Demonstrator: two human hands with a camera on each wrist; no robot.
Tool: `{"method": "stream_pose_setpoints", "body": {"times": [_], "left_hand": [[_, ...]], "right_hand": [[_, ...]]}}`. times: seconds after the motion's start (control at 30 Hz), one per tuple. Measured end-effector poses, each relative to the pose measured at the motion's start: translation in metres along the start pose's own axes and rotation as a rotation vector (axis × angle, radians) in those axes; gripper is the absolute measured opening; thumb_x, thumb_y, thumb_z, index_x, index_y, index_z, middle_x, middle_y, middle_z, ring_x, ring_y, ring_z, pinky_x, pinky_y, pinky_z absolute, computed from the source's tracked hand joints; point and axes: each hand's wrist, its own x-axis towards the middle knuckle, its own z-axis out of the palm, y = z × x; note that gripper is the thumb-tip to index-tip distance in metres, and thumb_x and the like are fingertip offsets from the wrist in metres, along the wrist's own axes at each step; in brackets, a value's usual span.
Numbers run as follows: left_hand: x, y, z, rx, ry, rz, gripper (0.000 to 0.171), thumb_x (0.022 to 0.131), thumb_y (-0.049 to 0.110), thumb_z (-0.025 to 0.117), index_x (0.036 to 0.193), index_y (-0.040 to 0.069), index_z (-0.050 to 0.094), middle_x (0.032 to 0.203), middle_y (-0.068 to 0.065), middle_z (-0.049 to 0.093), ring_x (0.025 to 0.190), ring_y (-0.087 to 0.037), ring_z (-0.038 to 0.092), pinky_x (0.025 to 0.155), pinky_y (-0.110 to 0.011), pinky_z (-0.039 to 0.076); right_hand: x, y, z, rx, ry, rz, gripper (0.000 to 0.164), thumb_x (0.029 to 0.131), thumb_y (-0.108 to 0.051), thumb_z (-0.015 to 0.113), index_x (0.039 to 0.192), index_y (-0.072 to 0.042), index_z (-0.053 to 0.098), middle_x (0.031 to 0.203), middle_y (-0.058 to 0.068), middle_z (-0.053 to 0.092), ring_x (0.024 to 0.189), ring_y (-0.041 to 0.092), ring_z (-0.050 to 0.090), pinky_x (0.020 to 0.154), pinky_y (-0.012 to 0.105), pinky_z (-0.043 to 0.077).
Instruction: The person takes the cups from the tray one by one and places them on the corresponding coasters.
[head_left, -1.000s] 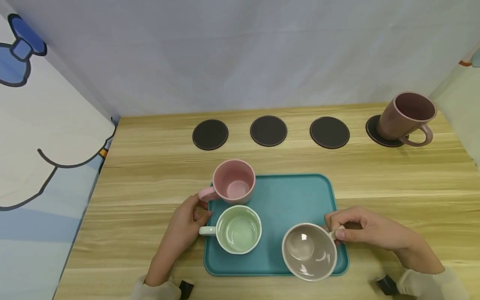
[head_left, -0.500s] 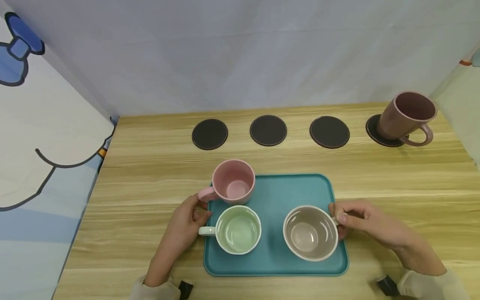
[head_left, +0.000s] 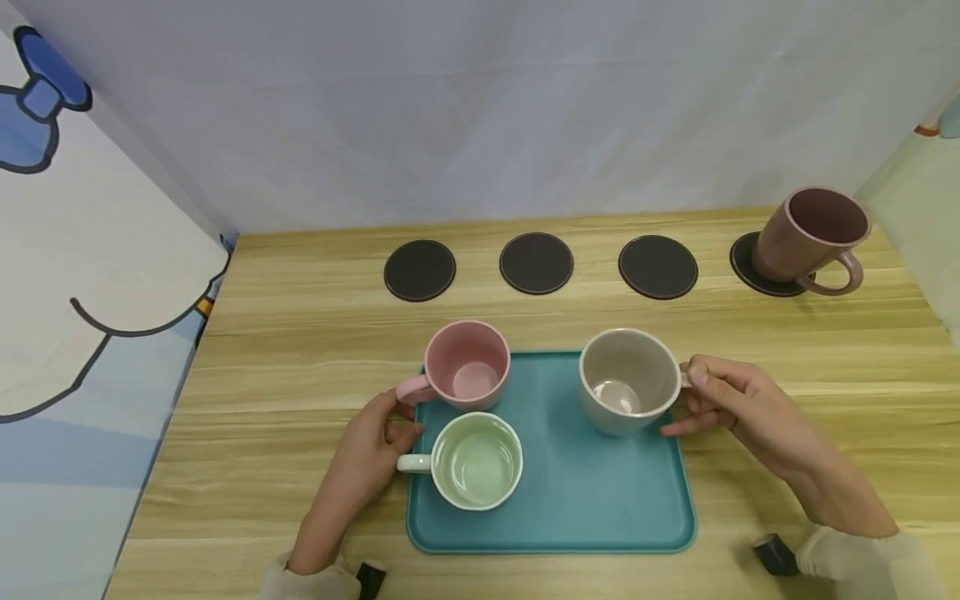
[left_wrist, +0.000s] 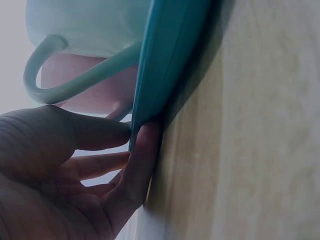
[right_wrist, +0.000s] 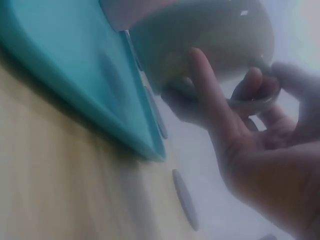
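Observation:
By its handle, my right hand holds a beige cup over the right part of a teal tray. In the right wrist view the cup hangs above the tray, one finger stretched along its side. My left hand is at the tray's left edge; the left wrist view shows thumb and finger pinching the rim. A green cup stands on the tray's left half, handle pointing left. Behind it is a pink cup, its handle also to the left, over my left fingers.
Three black coasters lie in a row along the table's back. A fourth coaster at the far right carries a tall mauve mug. A pale cloth hangs behind the wooden table.
My right hand has lifted the beige cup from the tray's front right and moved it toward the back. My left hand, the tray and the other cups have stayed put.

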Motion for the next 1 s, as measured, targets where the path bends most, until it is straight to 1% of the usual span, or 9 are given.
{"method": "stream_pose_setpoints", "body": {"times": [0.1, 0.2, 0.37, 0.43, 0.6, 0.67, 0.8, 0.9, 1.0], "left_hand": [[-0.001, -0.001, 0.001, 0.002, 0.003, 0.005, 0.038, 0.094, 0.002, 0.073, 0.130, 0.000, 0.063, 0.110, -0.016, 0.069, 0.072, -0.014, 0.054, 0.062, -0.023, 0.045], [-0.002, -0.001, 0.001, 0.003, 0.003, 0.005, 0.038, 0.094, 0.002, 0.073, 0.130, 0.000, 0.063, 0.110, -0.017, 0.069, 0.073, -0.014, 0.054, 0.063, -0.023, 0.045], [-0.002, -0.001, 0.000, -0.006, 0.003, 0.002, 0.038, 0.094, 0.002, 0.073, 0.131, 0.000, 0.063, 0.110, -0.017, 0.069, 0.073, -0.015, 0.054, 0.063, -0.023, 0.045], [-0.002, 0.000, 0.000, -0.007, 0.005, 0.005, 0.039, 0.094, 0.002, 0.073, 0.131, 0.000, 0.063, 0.110, -0.017, 0.069, 0.073, -0.015, 0.054, 0.063, -0.023, 0.045], [-0.001, 0.000, 0.000, -0.005, 0.002, 0.004, 0.039, 0.094, 0.002, 0.073, 0.131, 0.000, 0.063, 0.111, -0.017, 0.069, 0.074, -0.015, 0.055, 0.063, -0.023, 0.046], [-0.001, 0.000, 0.000, 0.000, -0.001, -0.003, 0.039, 0.094, 0.003, 0.073, 0.131, 0.000, 0.063, 0.112, -0.017, 0.069, 0.074, -0.015, 0.054, 0.063, -0.023, 0.045], [-0.001, -0.001, 0.001, 0.004, 0.000, -0.003, 0.039, 0.094, 0.003, 0.073, 0.131, 0.000, 0.063, 0.112, -0.016, 0.069, 0.074, -0.015, 0.054, 0.063, -0.023, 0.045], [0.000, -0.001, 0.000, -0.003, 0.003, 0.007, 0.039, 0.094, 0.003, 0.073, 0.131, 0.000, 0.063, 0.111, -0.016, 0.069, 0.075, -0.015, 0.055, 0.064, -0.024, 0.046], [0.000, -0.001, 0.000, -0.006, 0.001, 0.011, 0.038, 0.094, 0.002, 0.073, 0.131, 0.000, 0.063, 0.111, -0.016, 0.068, 0.075, -0.015, 0.055, 0.065, -0.024, 0.047]], "right_hand": [[0.003, -0.001, -0.003, 0.025, 0.028, -0.006, 0.039, 0.114, -0.005, 0.025, 0.095, -0.009, 0.059, 0.087, -0.003, 0.053, 0.088, 0.013, 0.073, 0.089, 0.045, 0.062], [0.006, -0.003, -0.005, 0.054, 0.050, -0.015, 0.042, 0.115, -0.008, 0.023, 0.095, -0.011, 0.060, 0.087, -0.004, 0.053, 0.087, 0.011, 0.072, 0.090, 0.044, 0.062], [0.014, -0.010, -0.008, 0.099, 0.116, -0.020, 0.041, 0.116, -0.017, 0.022, 0.094, -0.013, 0.057, 0.086, -0.003, 0.049, 0.082, 0.009, 0.063, 0.091, 0.043, 0.062], [0.018, -0.014, -0.008, 0.130, 0.154, -0.027, 0.039, 0.116, -0.021, 0.024, 0.093, -0.014, 0.055, 0.087, -0.002, 0.048, 0.082, 0.010, 0.062, 0.092, 0.043, 0.061], [0.027, -0.017, -0.009, 0.226, 0.271, -0.064, 0.034, 0.115, -0.025, 0.032, 0.098, -0.009, 0.058, 0.089, 0.000, 0.052, 0.084, 0.011, 0.060, 0.096, 0.042, 0.060], [0.032, -0.016, -0.009, 0.244, 0.323, -0.084, 0.033, 0.114, -0.026, 0.035, 0.098, -0.009, 0.058, 0.090, 0.000, 0.054, 0.084, 0.011, 0.059, 0.097, 0.042, 0.060], [0.042, -0.013, -0.012, 0.256, 0.392, -0.136, 0.031, 0.112, -0.027, 0.040, 0.089, -0.009, 0.052, 0.091, 0.000, 0.052, 0.084, 0.012, 0.057, 0.100, 0.041, 0.059], [0.049, -0.010, -0.016, 0.315, 0.400, -0.189, 0.031, 0.111, -0.025, 0.042, 0.087, -0.007, 0.049, 0.092, 0.002, 0.050, 0.088, 0.015, 0.058, 0.102, 0.041, 0.058], [0.054, -0.006, -0.020, 0.391, 0.402, -0.235, 0.031, 0.110, -0.022, 0.041, 0.087, -0.004, 0.052, 0.094, 0.005, 0.051, 0.092, 0.017, 0.061, 0.104, 0.041, 0.056]]}}
